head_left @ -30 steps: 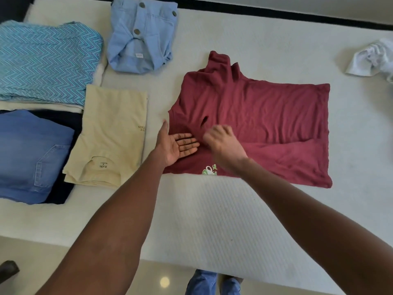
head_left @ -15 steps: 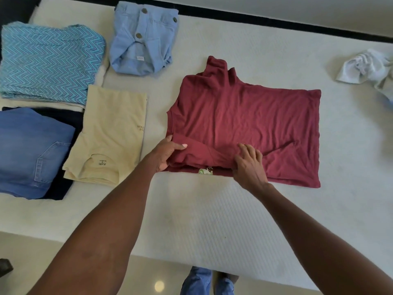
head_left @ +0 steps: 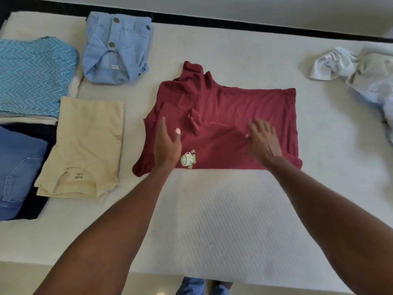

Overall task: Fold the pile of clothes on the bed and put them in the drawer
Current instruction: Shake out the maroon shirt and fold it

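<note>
White bed (head_left: 212, 209), maroon shirt (head_left: 244, 107), folded clothes (head_left: 89, 141), crumpled pile (head_left: 361, 71)

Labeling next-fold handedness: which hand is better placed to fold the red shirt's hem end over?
Probably right. The right hand rests on the red shirt nearer its hem edge; the left hand sits open at the collar end by the logo.
</note>
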{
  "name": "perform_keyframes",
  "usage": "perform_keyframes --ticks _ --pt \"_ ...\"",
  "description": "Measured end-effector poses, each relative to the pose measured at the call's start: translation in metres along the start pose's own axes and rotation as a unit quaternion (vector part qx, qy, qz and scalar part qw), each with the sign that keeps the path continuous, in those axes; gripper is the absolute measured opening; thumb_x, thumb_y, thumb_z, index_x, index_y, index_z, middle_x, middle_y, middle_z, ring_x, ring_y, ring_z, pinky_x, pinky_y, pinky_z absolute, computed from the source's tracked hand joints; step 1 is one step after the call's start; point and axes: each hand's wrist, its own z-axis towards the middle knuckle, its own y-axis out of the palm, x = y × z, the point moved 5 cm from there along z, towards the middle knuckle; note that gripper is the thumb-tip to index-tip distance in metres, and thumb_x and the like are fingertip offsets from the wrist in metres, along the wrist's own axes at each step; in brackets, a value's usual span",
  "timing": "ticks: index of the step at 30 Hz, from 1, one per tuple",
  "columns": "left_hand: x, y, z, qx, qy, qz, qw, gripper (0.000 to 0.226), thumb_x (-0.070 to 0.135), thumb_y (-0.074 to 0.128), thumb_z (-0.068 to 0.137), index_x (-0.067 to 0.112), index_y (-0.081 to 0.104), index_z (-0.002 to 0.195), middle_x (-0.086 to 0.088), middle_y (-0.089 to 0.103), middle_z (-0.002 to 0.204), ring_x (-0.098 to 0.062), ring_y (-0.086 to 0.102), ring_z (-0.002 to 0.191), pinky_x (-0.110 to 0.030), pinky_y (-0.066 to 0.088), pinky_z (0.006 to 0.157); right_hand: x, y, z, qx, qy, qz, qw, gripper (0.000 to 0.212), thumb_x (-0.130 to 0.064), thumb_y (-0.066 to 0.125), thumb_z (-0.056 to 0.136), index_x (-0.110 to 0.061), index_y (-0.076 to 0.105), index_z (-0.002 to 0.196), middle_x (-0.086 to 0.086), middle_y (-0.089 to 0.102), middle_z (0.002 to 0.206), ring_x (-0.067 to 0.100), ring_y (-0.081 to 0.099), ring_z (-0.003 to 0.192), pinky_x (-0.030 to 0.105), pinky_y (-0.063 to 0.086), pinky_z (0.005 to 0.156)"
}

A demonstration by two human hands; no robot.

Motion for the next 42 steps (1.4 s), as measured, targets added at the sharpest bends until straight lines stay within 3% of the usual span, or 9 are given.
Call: perform_keyframes --ticks 2,4,8,14,19,22,28,34,42 --pt "0.006 0.022 -0.021 -0.034 0.158 0.165 0.973 0.069 0.037 0.056 0.097 0.010 0.027 0.153 -0.014 0.028 0.159 -0.028 0.025 0.148 -0.043 0.023 0.120 0.011 0.016 -0.026 -0.029 -0.032 -0.022 0.999 0.036 -0.027 0.040 0.095 -0.010 0.059 0.121 0.014 0.056 0.126 0.036 0.052 0.116 0.049 0.037 0.099" --pt "0.001 0.046 -0.039 -0.075 0.256 0.310 0.912 0.074 0.040 0.062 0.090 0.007 0.033 0.151 -0.018 0.027 0.159 -0.032 0.022 0.148 -0.050 0.021 0.120 0.043 0.021 -0.051 0.020 0.156 0.014 0.987 0.038 -0.029 0.046 0.096 -0.010 0.055 0.127 0.015 0.052 0.132 0.036 0.046 0.123 0.050 0.032 0.103" --pt "-0.008 0.068 -0.072 -0.063 0.346 0.438 0.827 0.038 0.012 0.067 0.082 0.010 0.062 0.119 -0.019 0.043 0.148 -0.034 0.037 0.139 -0.052 0.028 0.116 0.090 0.019 -0.110 0.060 0.501 0.146 0.851 0.054 -0.048 0.044 0.099 -0.004 0.049 0.130 0.019 0.039 0.142 0.036 0.033 0.131 0.049 0.023 0.108" --pt "0.020 0.100 -0.081 -0.091 0.367 0.419 0.826 0.042 0.005 0.062 0.076 0.010 0.060 0.117 -0.016 0.052 0.138 -0.033 0.045 0.127 -0.048 0.036 0.108 0.115 -0.016 -0.073 0.125 0.322 0.156 0.925 0.027 -0.018 0.044 0.097 -0.002 0.065 0.105 0.020 0.062 0.114 0.036 0.053 0.108 0.040 0.035 0.091" --pt "0.033 0.130 -0.086 -0.137 0.280 0.418 0.853 0.045 0.003 0.058 0.078 0.011 0.057 0.122 -0.012 0.050 0.137 -0.030 0.044 0.127 -0.046 0.038 0.103 0.103 0.001 -0.021 -0.127 0.129 0.090 0.979 0.036 -0.025 0.062 0.091 -0.016 0.061 0.126 0.017 0.048 0.126 0.038 0.043 0.122 0.045 0.038 0.105" --pt "0.032 0.136 -0.093 -0.145 0.262 0.431 0.852 0.050 0.000 0.054 0.078 0.009 0.053 0.127 -0.016 0.045 0.143 -0.032 0.040 0.133 -0.050 0.032 0.112 0.106 -0.004 -0.015 -0.083 0.091 0.064 0.990 0.024 -0.021 0.054 0.095 -0.009 0.064 0.114 0.019 0.050 0.119 0.038 0.048 0.113 0.043 0.040 0.096" --pt "0.024 0.132 -0.103 -0.131 0.271 0.454 0.838 0.059 -0.001 0.053 0.080 0.006 0.048 0.138 -0.019 0.043 0.147 -0.035 0.038 0.137 -0.054 0.029 0.114 0.155 -0.039 -0.032 0.171 0.421 0.207 0.867 0.030 0.001 0.035 0.100 -0.004 0.046 0.127 0.013 0.048 0.128 0.026 0.054 0.097 0.031 0.036 0.077" --pt "0.015 0.121 -0.124 -0.072 0.303 0.464 0.829 0.049 0.003 0.049 0.081 0.006 0.051 0.130 -0.016 0.052 0.126 -0.033 0.048 0.119 -0.048 0.039 0.101 0.135 0.008 -0.099 0.067 0.434 0.246 0.864 0.045 -0.046 0.057 0.093 -0.006 0.058 0.114 0.014 0.055 0.119 0.034 0.056 0.108 0.046 0.040 0.099" --pt "0.015 0.098 -0.107 0.017 0.231 0.561 0.795 0.030 0.002 0.044 0.082 0.011 0.047 0.110 -0.012 0.052 0.108 -0.030 0.050 0.104 -0.045 0.041 0.095 0.131 0.005 -0.126 0.147 0.379 0.275 0.871 0.011 -0.015 0.061 0.088 -0.010 0.063 0.097 0.002 0.059 0.101 0.022 0.051 0.097 0.035 0.040 0.089"
